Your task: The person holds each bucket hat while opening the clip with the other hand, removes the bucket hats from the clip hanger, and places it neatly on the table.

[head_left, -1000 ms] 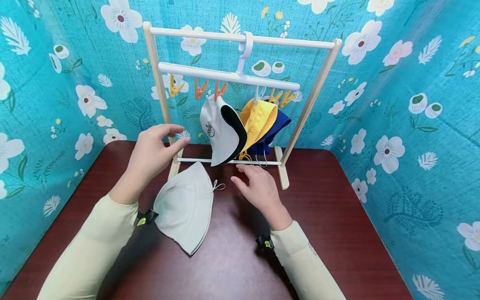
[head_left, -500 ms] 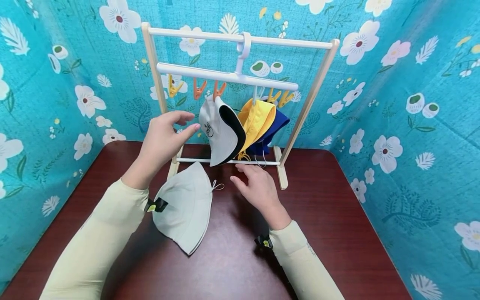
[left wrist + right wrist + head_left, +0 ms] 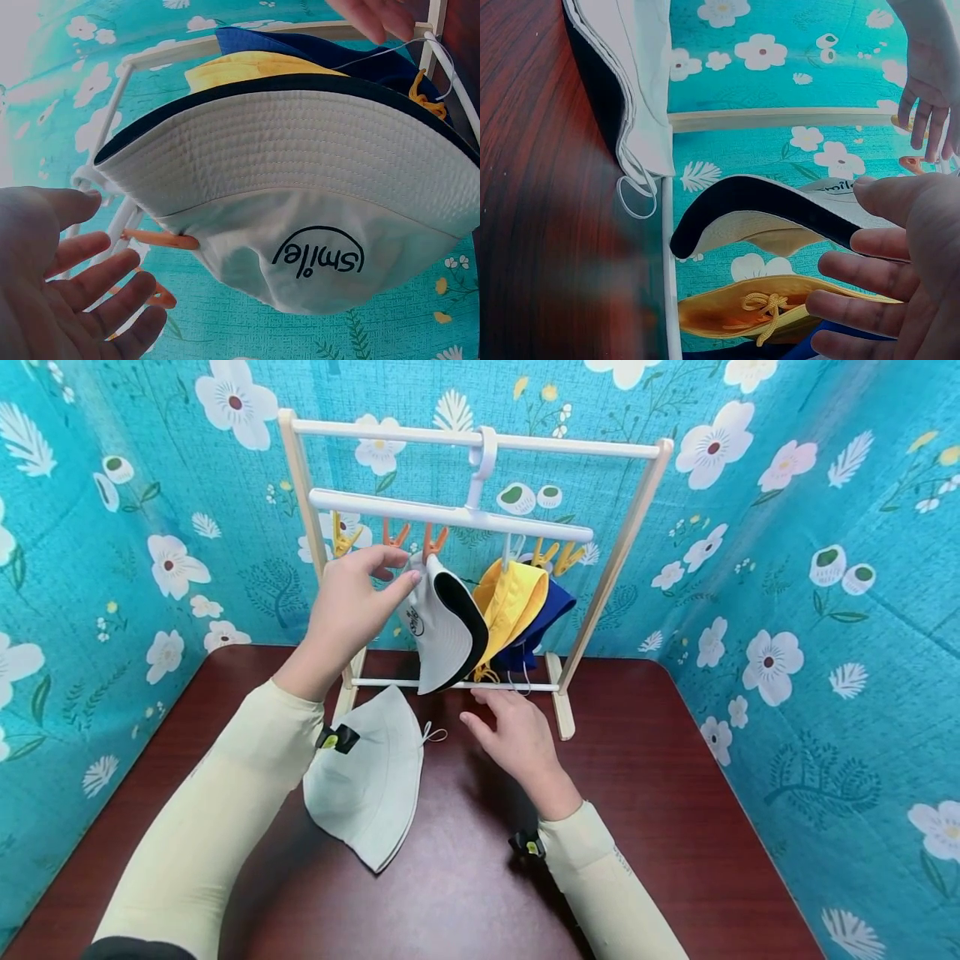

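Note:
A white bucket hat with "smile" lettering [image 3: 442, 631] hangs from an orange clip [image 3: 433, 542]; the left wrist view shows the same hat [image 3: 315, 157] large. My left hand [image 3: 348, 610] is raised at its left side, fingers relaxed and holding nothing. In the left wrist view the left hand [image 3: 82, 285] is near the orange clip [image 3: 161, 239]; whether it touches is unclear. My right hand [image 3: 521, 739] hovers below the hanging hats, fingers loosely bent and nothing in them. A pale bucket hat [image 3: 371, 777] lies folded on the table, partly under the left wrist.
A wooden rack [image 3: 618, 552] holds a white hanger [image 3: 450, 515] with several clips. Yellow [image 3: 517, 602] and blue [image 3: 553, 610] hats hang right of the white one. Flowered cloth [image 3: 750, 568] surrounds the dark red table [image 3: 645, 827].
My left hand has moved up and to the right, from beside the rack's left post to the white hat's upper left side. The right hand has stayed about where it was.

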Available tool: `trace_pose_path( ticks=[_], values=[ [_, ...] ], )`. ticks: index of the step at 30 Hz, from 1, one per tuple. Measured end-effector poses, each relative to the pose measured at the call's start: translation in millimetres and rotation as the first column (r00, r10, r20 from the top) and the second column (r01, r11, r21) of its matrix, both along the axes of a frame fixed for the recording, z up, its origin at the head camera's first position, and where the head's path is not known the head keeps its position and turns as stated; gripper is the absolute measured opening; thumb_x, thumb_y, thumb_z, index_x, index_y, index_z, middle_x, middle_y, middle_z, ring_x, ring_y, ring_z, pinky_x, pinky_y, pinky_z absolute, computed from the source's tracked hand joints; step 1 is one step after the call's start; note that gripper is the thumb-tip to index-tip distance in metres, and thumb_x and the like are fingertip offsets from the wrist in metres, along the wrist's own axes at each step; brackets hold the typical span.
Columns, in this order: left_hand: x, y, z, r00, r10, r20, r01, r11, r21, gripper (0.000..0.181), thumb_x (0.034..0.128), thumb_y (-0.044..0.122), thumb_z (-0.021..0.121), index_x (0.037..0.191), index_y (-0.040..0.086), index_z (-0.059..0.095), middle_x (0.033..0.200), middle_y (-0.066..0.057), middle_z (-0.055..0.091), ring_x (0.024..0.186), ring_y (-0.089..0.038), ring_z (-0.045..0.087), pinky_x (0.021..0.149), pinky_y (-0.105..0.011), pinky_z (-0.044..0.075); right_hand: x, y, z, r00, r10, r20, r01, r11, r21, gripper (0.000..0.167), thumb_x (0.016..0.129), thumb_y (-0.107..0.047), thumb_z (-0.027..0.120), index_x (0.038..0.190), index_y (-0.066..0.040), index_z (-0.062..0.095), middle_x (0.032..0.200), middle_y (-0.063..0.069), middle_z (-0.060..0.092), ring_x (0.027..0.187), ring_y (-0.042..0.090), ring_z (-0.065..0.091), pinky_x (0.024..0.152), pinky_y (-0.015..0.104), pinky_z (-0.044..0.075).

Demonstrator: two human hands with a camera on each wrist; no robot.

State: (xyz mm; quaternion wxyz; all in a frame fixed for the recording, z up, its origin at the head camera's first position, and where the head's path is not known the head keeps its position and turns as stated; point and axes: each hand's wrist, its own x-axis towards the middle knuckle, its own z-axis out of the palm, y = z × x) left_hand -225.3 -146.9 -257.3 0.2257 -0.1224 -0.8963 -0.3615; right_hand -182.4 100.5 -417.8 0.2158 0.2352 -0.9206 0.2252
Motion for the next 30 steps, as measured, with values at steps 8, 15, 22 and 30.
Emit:
trace_pose_path(
  ticks=[8,15,22,30],
  values=[
    [-16.2,8.7,8.5,0.998,0.030,0.052,-0.031,0.999,0.010,0.047,0.0999,0.048,0.063,0.135,0.016,0.067,0.132,-0.002,0.070,0.116,-0.020,0.065,0.091,-0.039,0.055,0.2,1,-0.4,1.000,-0.007,0.009,0.007,1.000,0.008,0.044,0.096,-0.043,0.071,0.131,-0.016,0.070,0.123,0.001,0.073,0.117,0.021,0.067,0.097,0.042,0.055],
    [-24.0,17.8,14.3,0.994,0.083,0.077,-0.083,0.996,0.009,0.049,0.0996,0.050,0.063,0.136,0.018,0.066,0.133,0.000,0.070,0.114,-0.020,0.066,0.095,-0.038,0.054,-0.5,2,-0.8,1.000,-0.004,0.009,0.004,1.000,0.003,0.044,0.096,-0.043,0.071,0.131,-0.016,0.069,0.123,0.001,0.073,0.117,0.021,0.067,0.097,0.042,0.055],
    [-30.5,25.3,15.5,0.981,0.174,0.081,-0.174,0.985,-0.006,0.048,0.0989,0.053,0.062,0.134,0.021,0.068,0.132,0.003,0.070,0.107,-0.016,0.069,0.083,-0.036,0.056,-2.0,2,-1.4,1.000,-0.007,0.020,0.007,1.000,-0.001,0.044,0.097,-0.044,0.070,0.131,-0.016,0.069,0.123,0.001,0.073,0.117,0.020,0.067,0.097,0.042,0.055],
    [-40.9,29.0,14.4,0.967,0.253,0.043,-0.250,0.966,-0.070,0.049,0.0977,0.055,0.063,0.132,0.020,0.069,0.128,0.001,0.072,0.118,-0.020,0.066,0.090,-0.040,0.054,-2.1,3,-0.3,1.000,-0.011,0.028,0.011,1.000,-0.001,0.044,0.097,-0.044,0.070,0.131,-0.016,0.069,0.122,0.001,0.073,0.116,0.020,0.068,0.095,0.041,0.056]
  ],
)
